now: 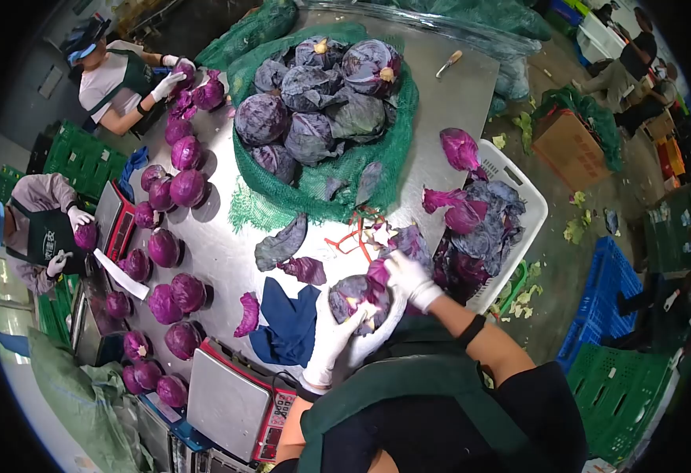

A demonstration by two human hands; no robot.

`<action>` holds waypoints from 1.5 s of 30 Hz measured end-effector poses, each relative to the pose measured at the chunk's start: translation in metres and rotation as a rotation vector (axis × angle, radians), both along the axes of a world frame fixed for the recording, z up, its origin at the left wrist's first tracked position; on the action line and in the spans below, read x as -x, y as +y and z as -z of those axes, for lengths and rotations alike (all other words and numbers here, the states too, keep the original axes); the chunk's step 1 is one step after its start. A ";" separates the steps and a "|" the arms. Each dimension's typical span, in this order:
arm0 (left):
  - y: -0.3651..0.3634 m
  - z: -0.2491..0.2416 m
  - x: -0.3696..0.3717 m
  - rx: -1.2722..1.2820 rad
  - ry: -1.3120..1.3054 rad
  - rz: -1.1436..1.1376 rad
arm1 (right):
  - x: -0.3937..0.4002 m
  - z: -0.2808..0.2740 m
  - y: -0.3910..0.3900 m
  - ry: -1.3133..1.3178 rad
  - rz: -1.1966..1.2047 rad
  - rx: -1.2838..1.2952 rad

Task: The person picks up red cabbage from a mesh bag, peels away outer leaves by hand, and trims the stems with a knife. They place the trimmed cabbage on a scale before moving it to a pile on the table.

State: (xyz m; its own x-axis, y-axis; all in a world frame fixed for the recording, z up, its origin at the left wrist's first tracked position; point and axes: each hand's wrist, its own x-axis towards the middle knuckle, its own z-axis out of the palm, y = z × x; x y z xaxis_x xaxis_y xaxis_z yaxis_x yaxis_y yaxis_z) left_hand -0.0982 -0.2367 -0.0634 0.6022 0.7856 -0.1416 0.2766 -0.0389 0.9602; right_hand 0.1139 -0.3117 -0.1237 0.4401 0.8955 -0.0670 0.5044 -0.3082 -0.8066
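Observation:
A red cabbage sits in my left hand, whose white-gloved fingers curl round its near side. My right hand, also gloved, is closed at the cabbage's upper right side on a purple outer leaf. Just beyond lie loose leaves and cut pieces, beside a tangle of red cord. To my right, a white crate holds stripped dark leaves. A blue cloth lies left of my left hand.
A green net sack of untrimmed cabbages stands at the table's far side. Peeled cabbages line the left, near a red scale. A knife lies far back. Two co-workers handle cabbages at left.

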 end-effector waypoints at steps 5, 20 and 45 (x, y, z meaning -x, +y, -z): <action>-0.009 -0.021 0.007 0.739 -0.385 -0.201 | -0.039 -0.012 -0.002 1.091 0.428 -0.029; 0.032 -0.029 -0.004 -0.114 0.167 0.055 | -0.018 -0.054 -0.028 0.000 -0.006 -0.085; 0.001 -0.021 0.031 0.008 -0.048 0.227 | -0.017 -0.074 0.000 0.414 0.197 -0.074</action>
State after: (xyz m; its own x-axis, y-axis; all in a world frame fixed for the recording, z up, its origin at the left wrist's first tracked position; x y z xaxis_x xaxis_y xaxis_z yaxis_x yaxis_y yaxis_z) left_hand -0.1294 -0.2353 -0.0419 0.7695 0.6284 -0.1143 0.2154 -0.0869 0.9726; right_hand 0.1314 -0.3114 -0.0495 0.5518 0.8067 -0.2116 0.0730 -0.2995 -0.9513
